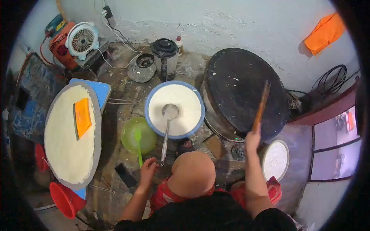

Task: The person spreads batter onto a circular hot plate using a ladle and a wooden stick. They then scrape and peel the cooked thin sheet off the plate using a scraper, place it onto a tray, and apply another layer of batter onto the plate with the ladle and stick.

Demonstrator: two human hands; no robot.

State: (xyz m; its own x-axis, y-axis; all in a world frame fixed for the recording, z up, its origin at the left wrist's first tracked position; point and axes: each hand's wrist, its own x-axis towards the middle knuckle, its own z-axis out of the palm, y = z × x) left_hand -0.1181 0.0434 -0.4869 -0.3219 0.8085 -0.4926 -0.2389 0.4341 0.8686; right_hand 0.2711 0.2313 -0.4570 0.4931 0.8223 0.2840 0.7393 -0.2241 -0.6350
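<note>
My right hand (253, 141) grips a long brown wooden stick (262, 106), held over the large round black griddle (244, 86). Loosely curled, my left hand (149, 168) appears to hold nothing. It is close to the handle ends of a metal ladle (165, 140) and a green spatula (138, 144). The ladle's bowl rests in white batter (179, 106) inside a blue-rimmed tub (147, 104). In a green bowl (126, 135) of liquid stands the spatula. On the left, a pale flat sheet (67, 138) covers an oval board (98, 131), with an orange cloth (82, 118) on top.
A blender jar (165, 57), a small fan (82, 40) and cables stand along the back wall. A phone (125, 175) lies left of my knee. Red buckets (63, 200) are at far left. A white-filled tub (275, 159) stands beside my right forearm.
</note>
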